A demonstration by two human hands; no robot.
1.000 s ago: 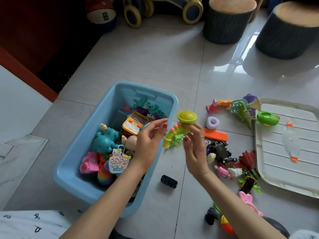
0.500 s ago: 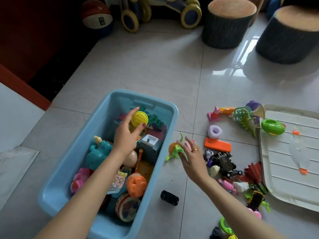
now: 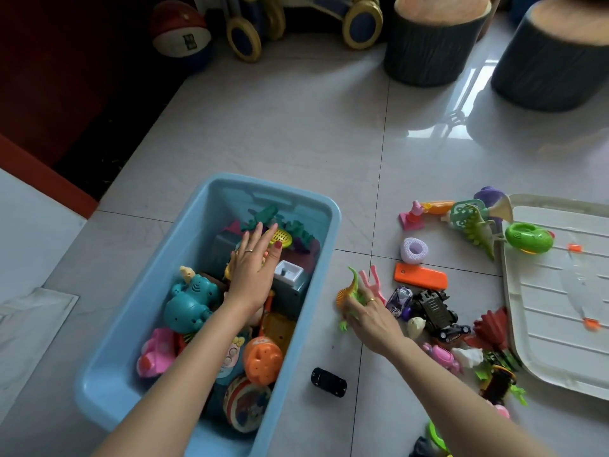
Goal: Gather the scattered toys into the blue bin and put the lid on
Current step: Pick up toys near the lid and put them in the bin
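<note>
I am kneeling over the blue bin (image 3: pixel 324 225), which is sitting lidless on the tiled floor (image 3: pixel 296 133) and holding a heap of toys. My left hand (image 3: pixel 253 268) is reaching inside it with fingers straight and spread, gripping nothing; its fingertips are lying against a yellow perforated disc (image 3: pixel 281 238) that is resting at the far end of the bin beside some green plastic pieces (image 3: pixel 298 230). A teal elephant toy (image 3: pixel 192 301) is lying just left of that wrist, and an orange round toy (image 3: pixel 262 361) is lying near the bin's right wall. My right hand (image 3: pixel 369 316) is down on the floor just right of the bin, fingers curled around a small green dinosaur (image 3: pixel 354 288) with an orange frill, whose tail is sticking up past my knuckles; a pink forked piece (image 3: pixel 370 282) is standing just behind my fingers, and I cannot tell whether I am gripping that too. The cream lid (image 3: pixel 560 305) is lying flat at the far right, well apart from the bin. Between them, loose toys are lying scattered: an orange flat block (image 3: pixel 421 280), a white-and-purple ring (image 3: pixel 413 250), a dark truck (image 3: pixel 436 311), a spiky green dinosaur (image 3: pixel 478 230) and a green round toy (image 3: pixel 529 237) resting on the lid's edge. A small black car (image 3: pixel 329 381) is lying alone near the bin's right side.
</note>
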